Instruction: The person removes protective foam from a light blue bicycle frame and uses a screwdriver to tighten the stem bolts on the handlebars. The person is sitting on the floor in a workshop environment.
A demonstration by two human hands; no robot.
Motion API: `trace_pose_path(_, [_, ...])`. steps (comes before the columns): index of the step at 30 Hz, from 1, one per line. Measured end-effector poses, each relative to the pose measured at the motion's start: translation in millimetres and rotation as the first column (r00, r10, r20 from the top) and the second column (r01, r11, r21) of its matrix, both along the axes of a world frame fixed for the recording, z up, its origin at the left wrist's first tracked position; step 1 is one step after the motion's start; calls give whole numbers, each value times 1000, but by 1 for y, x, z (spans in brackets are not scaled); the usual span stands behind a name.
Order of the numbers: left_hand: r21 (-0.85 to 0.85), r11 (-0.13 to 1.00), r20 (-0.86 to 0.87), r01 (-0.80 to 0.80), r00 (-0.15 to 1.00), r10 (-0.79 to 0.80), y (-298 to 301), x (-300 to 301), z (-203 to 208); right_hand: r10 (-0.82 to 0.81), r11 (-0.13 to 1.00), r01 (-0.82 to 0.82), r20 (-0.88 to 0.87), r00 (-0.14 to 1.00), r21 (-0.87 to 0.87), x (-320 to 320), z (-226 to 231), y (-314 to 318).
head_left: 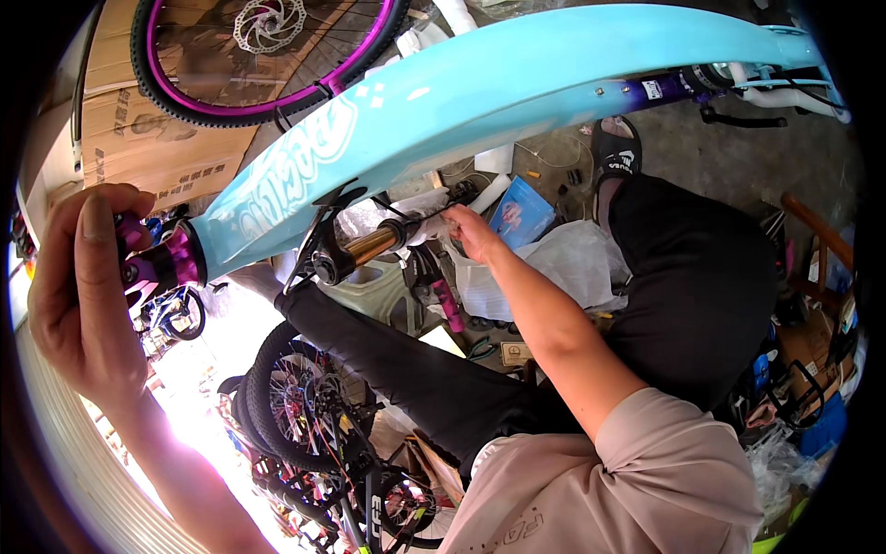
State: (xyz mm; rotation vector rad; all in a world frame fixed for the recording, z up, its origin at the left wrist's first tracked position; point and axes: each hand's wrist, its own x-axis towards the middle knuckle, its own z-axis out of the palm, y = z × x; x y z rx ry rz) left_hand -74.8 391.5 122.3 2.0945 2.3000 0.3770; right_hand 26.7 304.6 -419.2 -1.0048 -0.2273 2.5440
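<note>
- Here, the frame (517, 69), light blue with white lettering, spans the upper part of the view in a long curve from the person's left to the far right.
- At its left end sits the purple stem (166, 260); the left hand (85, 295) holds it, fingers curled over its outer side.
- Below the frame, near that same end, a gold tube (371, 246) runs between black fittings.
- The right hand (472, 234) is just beyond the tube, at a thin black cable (426, 220); its fingers look narrow, drawn together, but one cannot tell whether they grip it.
- Beneath the right forearm, a clear plastic sheet (554, 277) lies crumpled, with a blue packet (522, 214) beside it.
- At the upper left, a wheel (268, 20) with a purple rim lies over brown cardboard (138, 138).
- Near the lower edge, left of the person's shirt (600, 480), stand more bikes (295, 402).
</note>
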Motion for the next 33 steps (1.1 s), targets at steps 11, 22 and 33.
trace_pose_path(11, [8,1000,11,-19,1000,19,-2,-2,-2,-175,968,177,22,984,-180,11,28,7])
trace_pose_path(22, [16,1000,0,-22,1000,22,3,-1,-5,-147,964,106,-155,977,-244,10,-1,5])
trace_pose_path(33, [-38,998,-15,58,998,-59,-2,-18,4,-367,865,297,-106,924,-404,-10,42,-19])
